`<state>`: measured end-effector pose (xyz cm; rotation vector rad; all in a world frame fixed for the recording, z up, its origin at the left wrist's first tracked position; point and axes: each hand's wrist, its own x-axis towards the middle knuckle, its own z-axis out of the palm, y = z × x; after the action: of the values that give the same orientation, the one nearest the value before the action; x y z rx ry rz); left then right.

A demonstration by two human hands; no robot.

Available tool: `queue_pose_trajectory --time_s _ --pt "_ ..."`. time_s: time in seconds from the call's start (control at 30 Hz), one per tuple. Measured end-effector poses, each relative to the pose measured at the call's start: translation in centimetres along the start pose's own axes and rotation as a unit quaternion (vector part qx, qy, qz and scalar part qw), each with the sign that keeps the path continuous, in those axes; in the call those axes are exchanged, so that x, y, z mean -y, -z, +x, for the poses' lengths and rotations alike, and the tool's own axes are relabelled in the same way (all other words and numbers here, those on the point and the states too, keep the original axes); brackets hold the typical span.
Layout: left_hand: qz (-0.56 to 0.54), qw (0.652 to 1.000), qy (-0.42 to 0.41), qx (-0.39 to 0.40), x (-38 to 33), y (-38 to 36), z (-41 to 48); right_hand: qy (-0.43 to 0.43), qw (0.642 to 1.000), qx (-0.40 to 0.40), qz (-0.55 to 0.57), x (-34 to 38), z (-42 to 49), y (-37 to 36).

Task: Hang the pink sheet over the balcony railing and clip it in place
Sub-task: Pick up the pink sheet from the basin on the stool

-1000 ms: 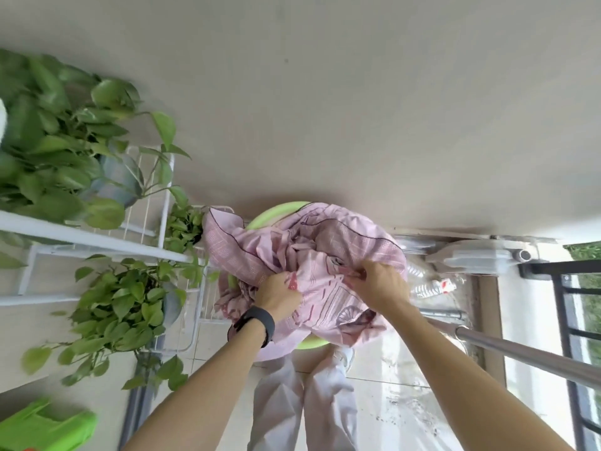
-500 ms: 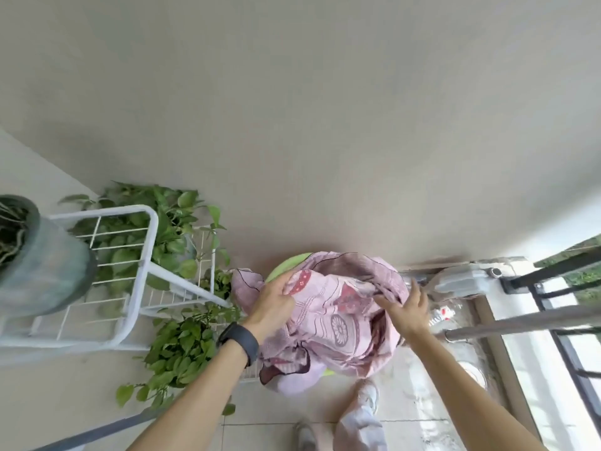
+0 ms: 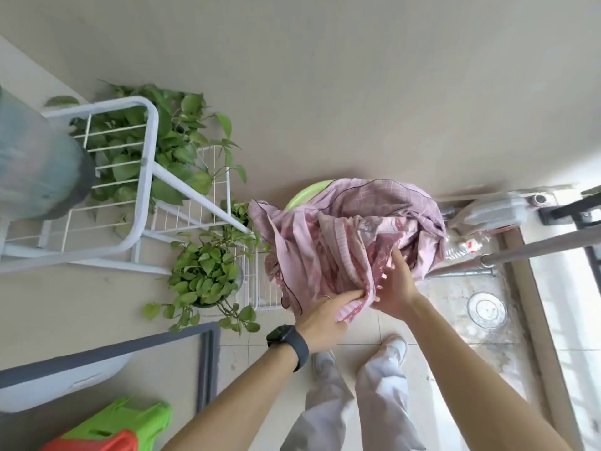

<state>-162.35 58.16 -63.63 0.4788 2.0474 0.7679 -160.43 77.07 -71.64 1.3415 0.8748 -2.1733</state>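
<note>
Left hand [image 3: 322, 320]: fingers curled round bunched fold of pink sheet [image 3: 341, 242], likely lifting it clear. Right hand [image 3: 395, 288]: fingers straightish against fabric, grip unclear, probably seeking edge. Sheet heaped on green basin [image 3: 302, 196], not yet hung; metal bar [image 3: 536, 248] near, right.

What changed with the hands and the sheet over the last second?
Both hands came together at the near edge of the pink sheet. The left hand now grips a fold there, drawn toward the person. The right hand, which gripped the bundle a second ago, now lies with straight fingers against the fabric beside it. Unchanged: the sheet is still bundled over the green basin, and nothing is hung yet.
</note>
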Motion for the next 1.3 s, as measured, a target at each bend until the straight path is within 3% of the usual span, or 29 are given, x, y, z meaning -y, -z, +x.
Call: queue_pose_trajectory --time_s 0.13,0.23,0.3,0.43,0.57,0.63,0.7,0.87,0.93,1.0,1.03,1.17,1.3 --pt "-0.133 0.991 -0.006 -0.019 -1.7 -1.0 -0.3 0.009 0.993 0.028 -0.114 -0.3 -4.5 -0.6" --pt "-0.197 0.977 0.050 -0.061 -2.9 0.0 -0.5 0.061 0.973 -0.015 -0.222 -0.3 -6.7 -0.5" --pt "-0.177 0.980 0.069 -0.059 -3.3 1.6 -0.5 0.090 0.969 -0.059 -0.224 0.3 -7.8 -0.7" --pt "-0.108 0.989 0.047 -0.091 -4.6 5.0 -1.3 0.126 0.985 -0.057 -0.103 3.4 -11.0 -2.7" --pt "0.045 0.989 -0.034 -0.136 -8.8 8.6 -2.2 0.216 0.974 0.005 -0.066 9.5 -16.5 -8.0" --pt "0.055 0.974 -0.088 -0.201 -12.4 11.1 -2.2 0.271 0.957 0.047 -0.090 12.7 -20.6 -11.3" --pt "-0.043 0.956 -0.116 -0.265 -16.3 14.6 -2.4 0.336 0.930 0.071 -0.132 15.4 -25.1 -13.9" --pt "-0.176 0.867 -0.203 -0.420 -25.9 23.7 -5.4 0.477 0.854 0.097 -0.181 18.9 -34.0 -13.4" --pt "-0.232 0.838 -0.259 -0.421 -29.5 26.4 -7.3 0.505 0.845 0.049 -0.168 18.5 -34.5 -10.9" --pt "-0.272 0.823 -0.309 -0.391 -32.7 28.3 -9.1 0.484 0.852 -0.055 -0.192 16.7 -33.0 -8.1" --pt "-0.283 0.821 -0.330 -0.371 -34.0 28.8 -9.8 0.448 0.864 -0.083 -0.215 15.4 -31.6 -6.9" --pt "-0.256 0.832 -0.371 -0.324 -37.2 28.1 -11.4 0.278 0.901 -0.073 -0.325 8.4 -25.0 -4.8" --pt "-0.117 0.867 -0.354 -0.330 -35.8 26.6 -11.7 0.374 0.856 -0.247 -0.256 7.6 -23.7 -5.9"
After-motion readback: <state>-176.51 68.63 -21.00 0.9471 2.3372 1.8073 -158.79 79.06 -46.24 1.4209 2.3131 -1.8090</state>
